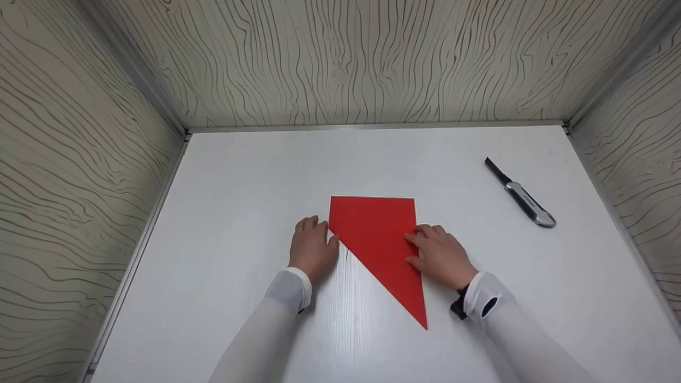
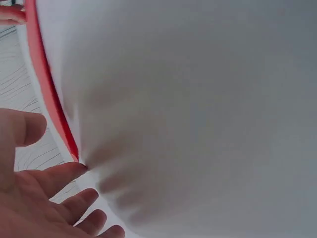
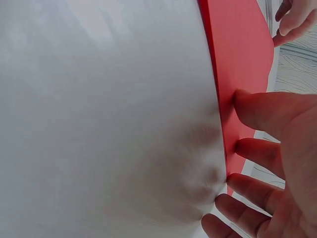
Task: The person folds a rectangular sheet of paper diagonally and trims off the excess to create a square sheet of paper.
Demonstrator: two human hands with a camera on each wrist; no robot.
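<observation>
Both grips loose: left hand [image 1: 314, 249] at red paper [image 1: 375, 229], right hand [image 1: 441, 258] on its right edge; press evenly, left contact's unclear.

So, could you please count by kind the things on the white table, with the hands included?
Red paper: 1
Knife: 1
Hands (left hand, right hand): 2
Total: 4

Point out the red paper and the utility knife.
Red paper [image 1: 378, 239], head view: middle of its upper face.
Utility knife [image 1: 523, 199], head view: on its black-and-silver handle.
</observation>
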